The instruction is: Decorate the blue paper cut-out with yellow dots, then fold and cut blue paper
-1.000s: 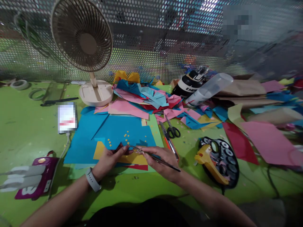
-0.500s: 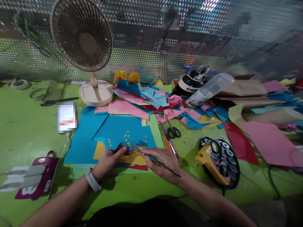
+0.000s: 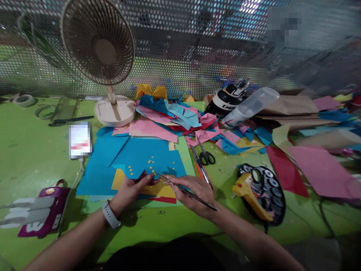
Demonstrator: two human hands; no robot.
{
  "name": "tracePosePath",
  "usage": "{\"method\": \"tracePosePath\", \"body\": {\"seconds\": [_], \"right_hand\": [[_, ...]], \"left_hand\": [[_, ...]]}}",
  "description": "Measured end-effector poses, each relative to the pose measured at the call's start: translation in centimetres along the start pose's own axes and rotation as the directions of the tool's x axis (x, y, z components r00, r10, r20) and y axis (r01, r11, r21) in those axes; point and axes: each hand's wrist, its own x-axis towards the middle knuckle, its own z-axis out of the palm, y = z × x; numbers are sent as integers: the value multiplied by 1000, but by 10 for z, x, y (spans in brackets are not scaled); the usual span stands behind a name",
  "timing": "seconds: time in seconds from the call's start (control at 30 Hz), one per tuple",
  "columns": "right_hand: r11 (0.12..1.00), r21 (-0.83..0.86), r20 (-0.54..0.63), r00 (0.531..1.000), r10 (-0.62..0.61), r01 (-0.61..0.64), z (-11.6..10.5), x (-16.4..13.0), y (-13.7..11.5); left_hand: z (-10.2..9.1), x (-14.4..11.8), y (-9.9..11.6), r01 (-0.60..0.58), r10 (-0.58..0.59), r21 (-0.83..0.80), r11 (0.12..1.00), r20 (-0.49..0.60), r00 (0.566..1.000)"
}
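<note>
1. Head view, lower middle of the frame: the right hand (image 3: 194,194) pinches a pair of thin metal tweezers (image 3: 183,189), tips pointing up-left.
2. The left hand (image 3: 130,190), fingers curled closed, holds a small dark red paper piece (image 3: 146,178); the tweezer tips meet it at the fingertips.
3. Both hands rest over a yellow sheet (image 3: 158,190) lying on a blue sheet (image 3: 132,158) sprinkled with tiny yellow squares (image 3: 150,162).
4. Just right of the hands lie scissors (image 3: 205,154); further right, a black paint palette (image 3: 263,190).
5. Upper left stands a beige fan (image 3: 98,41); a pile of coloured paper scraps (image 3: 172,116) fills the centre.
</note>
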Motion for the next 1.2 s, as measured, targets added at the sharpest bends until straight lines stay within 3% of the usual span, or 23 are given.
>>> {"method": "tracePosePath", "body": {"seconds": [0.37,0.67,1.2], "right_hand": [[998,16,-39,997,-60,60,-2,4,-4],[1000,-7,-12,1000,-2,2,-1,2,-2],[1000,11,-33,999,-16,16,3,-1,2]], "left_hand": [[0,0,-1,-1,1,1,1000,-4,1000],[1,-3,3,17,-17,-13,1000,-13,1000],[2,-4,5,19,-19,7,1000,-26,999]]}}
